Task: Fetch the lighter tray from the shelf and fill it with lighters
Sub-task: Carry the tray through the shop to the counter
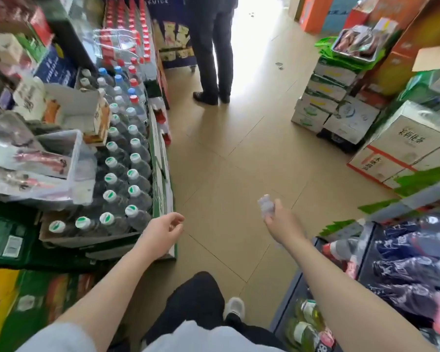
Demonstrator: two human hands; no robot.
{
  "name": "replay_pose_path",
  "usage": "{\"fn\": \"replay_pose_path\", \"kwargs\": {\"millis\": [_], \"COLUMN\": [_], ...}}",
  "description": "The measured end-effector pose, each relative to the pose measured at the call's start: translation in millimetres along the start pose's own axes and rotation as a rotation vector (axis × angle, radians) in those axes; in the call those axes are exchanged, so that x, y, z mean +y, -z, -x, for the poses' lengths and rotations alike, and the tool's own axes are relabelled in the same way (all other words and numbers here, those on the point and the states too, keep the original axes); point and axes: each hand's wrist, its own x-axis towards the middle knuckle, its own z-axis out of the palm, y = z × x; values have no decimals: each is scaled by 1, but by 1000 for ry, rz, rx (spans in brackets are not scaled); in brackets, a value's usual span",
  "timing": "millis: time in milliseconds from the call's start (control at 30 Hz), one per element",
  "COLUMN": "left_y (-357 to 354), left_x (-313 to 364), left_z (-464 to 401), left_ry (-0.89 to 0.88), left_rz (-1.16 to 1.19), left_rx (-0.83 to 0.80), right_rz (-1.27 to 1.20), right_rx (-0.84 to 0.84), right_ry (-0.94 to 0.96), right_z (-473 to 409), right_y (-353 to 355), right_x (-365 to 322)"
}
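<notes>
Right hand (pixel 277 219) grips a small pale, blurred object; your left hand (pixel 163 229) hangs loosely curled, empty; no lighter tray visible in the aisle.

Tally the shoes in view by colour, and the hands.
White shoe: 1
Dark shoes: 2
Hands: 2 (left hand empty, right hand gripping crumpled plastic)
Total: 5
</notes>
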Motion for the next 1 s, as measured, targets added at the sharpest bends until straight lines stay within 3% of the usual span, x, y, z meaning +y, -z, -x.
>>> {"fn": "replay_pose_path", "kwargs": {"millis": [167,333,533,767,1000], "left_y": [19,48,115,182,234], "left_x": [-24,-32,-4,41,66], "left_z": [-86,-190,-314,-463,-624], "left_ry": [154,197,97,-34,42], "left_rz": [-22,-87,-105,19,31], "left_rx": [5,-80,-103,18,105], "right_rz": [-26,-3,46,74,158], "right_rx": [6,22,-38,-144,-201], "right_ry": [136,174,72,-22,50], "right_z": [-103,-209,-310,-441,-628], "right_y": [28,50,60,76,130], "right_x": [-71,-121,-145,-153,-225]}}
